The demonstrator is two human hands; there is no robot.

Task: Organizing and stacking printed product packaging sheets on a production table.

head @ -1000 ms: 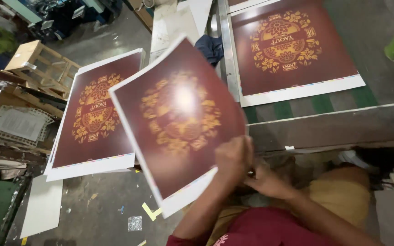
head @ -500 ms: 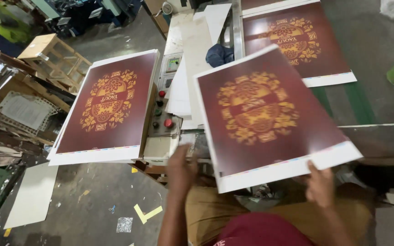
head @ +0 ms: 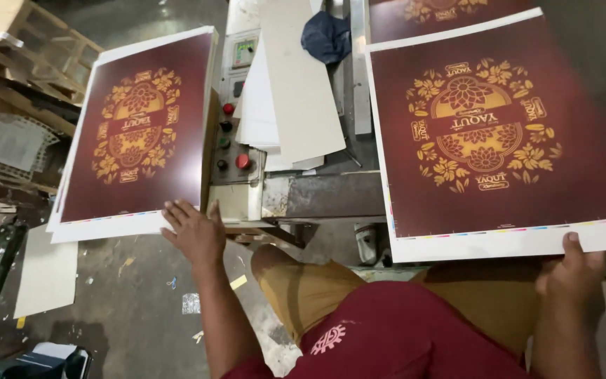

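— Maroon printed sheet (head: 506, 133), gold floral emblem, white border: where does it lie?
— Flat on the machine surface (head: 324, 196), right hand (head: 571, 275) pinching its near edge.
— And the left hand (head: 194, 235)?
— Released, fingers spread at the stack of sheets (head: 138, 133).

A seated person's right hand (head: 568, 275) grips the white lower edge of a large maroon sheet (head: 499, 133) printed with a gold floral design, thumb on top of the margin. The left hand (head: 194, 231), fingers spread, touches the bottom right corner of a stack of matching sheets (head: 135, 133). Between the two lies a grey machine (head: 317, 196) with a control panel (head: 236, 105) of red and green buttons, blank white boards (head: 296, 84) resting on its top. A wooden pallet (head: 15, 49) sits at the upper left.
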